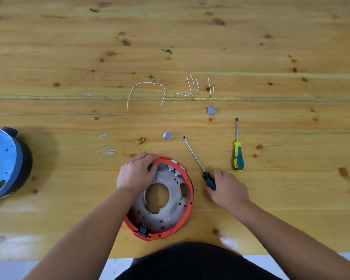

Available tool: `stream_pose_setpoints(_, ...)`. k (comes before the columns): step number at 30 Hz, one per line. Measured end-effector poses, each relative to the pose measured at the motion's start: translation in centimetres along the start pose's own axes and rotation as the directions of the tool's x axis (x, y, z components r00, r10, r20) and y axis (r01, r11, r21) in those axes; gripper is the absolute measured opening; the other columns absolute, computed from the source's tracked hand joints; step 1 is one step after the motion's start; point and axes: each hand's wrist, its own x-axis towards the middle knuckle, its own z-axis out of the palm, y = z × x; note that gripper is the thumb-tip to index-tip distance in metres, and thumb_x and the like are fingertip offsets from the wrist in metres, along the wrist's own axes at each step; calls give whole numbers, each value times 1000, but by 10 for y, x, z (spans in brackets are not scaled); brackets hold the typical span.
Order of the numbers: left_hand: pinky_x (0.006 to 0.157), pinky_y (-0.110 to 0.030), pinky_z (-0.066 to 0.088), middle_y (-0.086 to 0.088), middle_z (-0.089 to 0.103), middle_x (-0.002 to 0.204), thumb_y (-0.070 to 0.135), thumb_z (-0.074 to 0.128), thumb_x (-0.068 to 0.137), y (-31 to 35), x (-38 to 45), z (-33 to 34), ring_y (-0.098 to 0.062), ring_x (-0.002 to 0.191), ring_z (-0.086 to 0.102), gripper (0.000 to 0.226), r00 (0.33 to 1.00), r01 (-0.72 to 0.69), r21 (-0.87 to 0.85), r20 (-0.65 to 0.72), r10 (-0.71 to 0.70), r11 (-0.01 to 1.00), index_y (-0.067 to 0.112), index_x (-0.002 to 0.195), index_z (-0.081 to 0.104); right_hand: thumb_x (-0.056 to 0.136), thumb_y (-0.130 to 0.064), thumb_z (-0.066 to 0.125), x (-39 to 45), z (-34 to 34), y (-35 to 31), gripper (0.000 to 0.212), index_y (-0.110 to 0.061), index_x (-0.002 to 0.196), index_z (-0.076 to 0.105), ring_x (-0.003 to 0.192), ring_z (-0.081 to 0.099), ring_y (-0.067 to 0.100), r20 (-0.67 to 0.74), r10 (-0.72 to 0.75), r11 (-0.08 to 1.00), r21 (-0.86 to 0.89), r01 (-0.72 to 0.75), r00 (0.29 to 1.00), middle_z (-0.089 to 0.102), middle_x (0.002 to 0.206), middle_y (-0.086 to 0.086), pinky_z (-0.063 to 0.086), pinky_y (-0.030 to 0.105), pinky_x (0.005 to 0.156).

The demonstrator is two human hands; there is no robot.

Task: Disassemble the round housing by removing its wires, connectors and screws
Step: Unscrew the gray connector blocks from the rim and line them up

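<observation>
The round housing (pixel 162 199), an orange-rimmed ring with a grey perforated plate and a central opening, lies flat on the pine table (pixel 291 219) near its front edge, directly before the person; the left hand (pixel 136 172) rests on its far-left rim, fingers curled over the orange edge and gripping it; the thumb is not visible.

The right hand (pixel 227 188) lies on the table just right of the housing, fingers closed around the dark teal handle of a flat-blade screwdriver (pixel 198 164); the shaft lies along the table, long axis running from the hand up and to the left, tip pointing away from the person and clear of the rim.

Fittings remaining on the housing: small white-grey connectors (pixel 175 168) on the far inner rim, just right of the left fingers; a black connector block (pixel 143 229) on the near-left rim. The right hand is the nearer to the far fittings; judged, the blade must swing left and inward over the rim to reach them.

Room for movement: open wood lies between housing and right hand; a second, yellow-handled screwdriver (pixel 238 156) lies well right, shaft pointing away; two grey removed switches (pixel 211 110) and white wire offcuts (pixel 198 87) lie further off; a blue cable reel (pixel 4 164) stands at the far left, well apart.
</observation>
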Motion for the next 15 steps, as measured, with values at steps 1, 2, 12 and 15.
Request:
stream_pose_setpoints(1,60,-28,44,18,67,109,35,63,97,-1,1,0,-19,92,67,21,1000,8,-11,6,-8,1000,36,117,70,94,-64,58,2,-4,-1,50,-22,120,52,110,62,22,-7,2,1000,-18,-2,1000,60,119,-2,48,35,67)
stream_pose_setpoints(2,61,-28,44,18,67,110,36,62,97,-2,1,1,-19,92,67,20,1000,18,-23,15,-18,1000,37,116,70,94,-66,56,5,-10,-3,51,-21,118,53,109,62,23,-27,0,1000,-16,0,1000,60,117,-2,47,34,66)
stream_pose_setpoints(12,64,-30,50,22,66,116,25,63,93,-7,5,-1,-17,94,66,22,998,35,-97,58,-30,995,39,109,68,100,-40,67,101,-88,-81,56,-20,148,49,125,55,23,-118,-367,904,189,384,923,48,145,6,53,35,96)
stream_pose_setpoints(15,64,-29,50,23,66,116,24,64,91,-8,4,0,-16,94,65,22,998,36,-108,53,-30,994,39,108,68,97,-33,72,120,-93,-107,61,-24,152,48,125,54,23,-112,-404,880,224,419,908,47,144,7,51,37,100)
